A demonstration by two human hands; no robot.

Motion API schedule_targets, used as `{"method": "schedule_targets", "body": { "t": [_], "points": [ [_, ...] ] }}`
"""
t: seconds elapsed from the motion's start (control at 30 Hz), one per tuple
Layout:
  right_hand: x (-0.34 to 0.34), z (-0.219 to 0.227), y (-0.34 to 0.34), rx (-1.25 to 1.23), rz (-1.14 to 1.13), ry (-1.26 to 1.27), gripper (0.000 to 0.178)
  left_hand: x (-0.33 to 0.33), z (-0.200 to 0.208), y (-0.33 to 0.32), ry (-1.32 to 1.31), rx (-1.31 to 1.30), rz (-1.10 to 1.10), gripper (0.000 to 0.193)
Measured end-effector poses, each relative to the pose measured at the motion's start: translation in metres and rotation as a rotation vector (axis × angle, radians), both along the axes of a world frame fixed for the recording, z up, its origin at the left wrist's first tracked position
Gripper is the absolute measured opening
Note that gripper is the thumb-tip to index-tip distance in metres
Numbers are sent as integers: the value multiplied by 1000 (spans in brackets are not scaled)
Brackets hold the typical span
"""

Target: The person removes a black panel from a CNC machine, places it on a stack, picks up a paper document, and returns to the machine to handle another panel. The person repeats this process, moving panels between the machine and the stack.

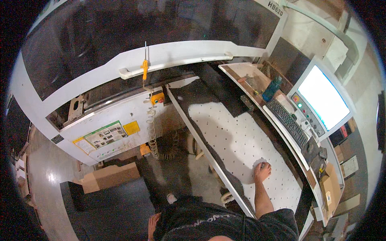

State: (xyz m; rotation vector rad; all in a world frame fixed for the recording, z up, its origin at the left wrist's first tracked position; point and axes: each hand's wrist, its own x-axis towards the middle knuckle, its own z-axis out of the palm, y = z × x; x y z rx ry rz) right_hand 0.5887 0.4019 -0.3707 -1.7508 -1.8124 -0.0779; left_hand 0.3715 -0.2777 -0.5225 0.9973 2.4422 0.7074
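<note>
The left hand (152, 225) is by the dark shirt (225, 223), left of the white dotted surface (217, 124), partly hidden; I cannot tell whether it holds anything. The right hand (262, 172) is curled at the surface's near part; something dark shows by its fingers, too small to tell if grasped. A black panel (110, 209) lies left of the surface, a keyboard (286, 122) and lit screen (323, 98) right, a yellow air gun (145, 70) beyond.

Place: we stand in an industrial workshop
Machine (152, 28): large, white, across the top
Perforated table (217, 124): right of centre
Control console (323, 98): we see it at right
Air gun (144, 69): yellow, upper left of centre
</note>
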Motion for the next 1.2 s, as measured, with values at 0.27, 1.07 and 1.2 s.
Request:
{"method": "schedule_targets", "body": {
  "t": [0.27, 1.07, 1.2],
  "points": [
    [4, 4, 6, -18, -6, -51, 29, 14, 12, 4, -193, -33, 156, 53],
    [3, 13, -65, 114, 349, 165, 31, 34, 18, 35, -76, 188, 86, 48],
    [13, 16, -149, -38, 448, 14, 34, 22, -45, 7, -617, 675, 195, 63]
  ]
}}
